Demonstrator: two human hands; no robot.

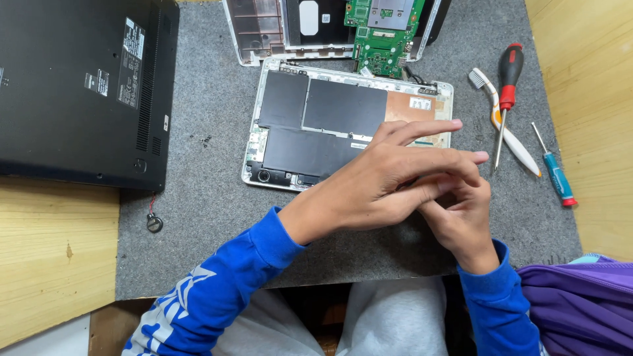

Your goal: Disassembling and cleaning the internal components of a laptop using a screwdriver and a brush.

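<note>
On the grey felt mat [217, 217] covering the wooden bench [53, 250], we find an opened white laptop base [349, 125] lying with its insides up: black battery panels and a tan patch are exposed, so the cover is already off. Its removed white shell [264, 33] lies just beyond, with a green circuit board [382, 33] resting on it. We judge the stripping down well advanced; the battery panels remain seated in the base.

We note the left hand [376, 184] crossing over the right hand [461, 217] at the near right corner of the base. Both grips are pressed together, fingers interlaced around something too small to identify; we cannot tell what is pinched. The base lies directly beneath and just beyond the hands, partly hidden by them.

To the right lie a red-handled screwdriver [508, 86], a white brush [504, 128] and a small blue screwdriver [557, 175]. A closed black laptop [79, 86] sits upside down at the left, with a coin cell [154, 223] on a wire near it.
</note>
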